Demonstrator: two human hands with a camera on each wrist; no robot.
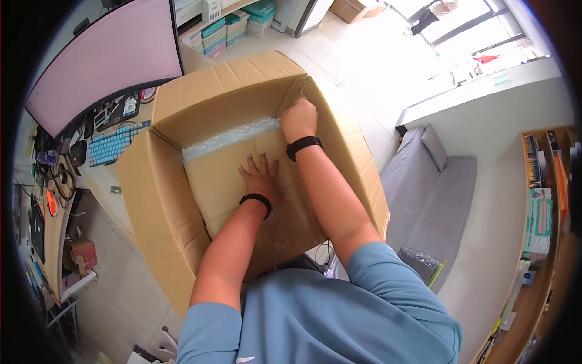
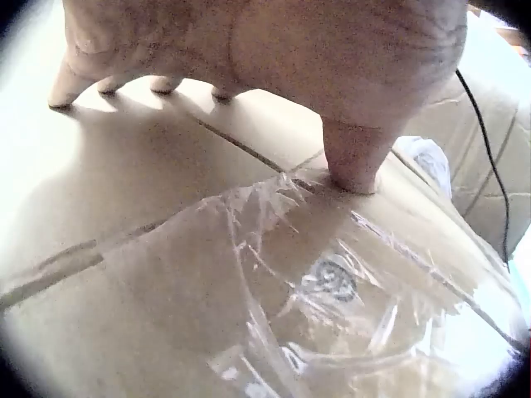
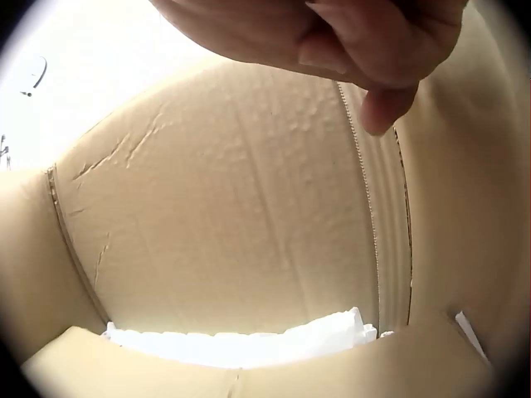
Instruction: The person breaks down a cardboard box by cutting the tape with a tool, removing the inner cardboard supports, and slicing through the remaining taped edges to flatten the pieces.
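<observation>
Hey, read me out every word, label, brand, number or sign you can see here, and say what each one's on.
No text can be read for certain.
Inner cardboard box: a round dark mark by the clear tape, too blurred to read.
Keyboard: key markings too small.
Green and white package on the shelf: print too small.
Book spines: too small.
Blue shirt: a white mark at the bottom, cut off by the picture's edge.

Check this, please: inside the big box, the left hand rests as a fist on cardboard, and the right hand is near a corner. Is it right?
Not a fist: the head view shows the left hand with fingers spread on the cardboard. The rest is correct.
</observation>
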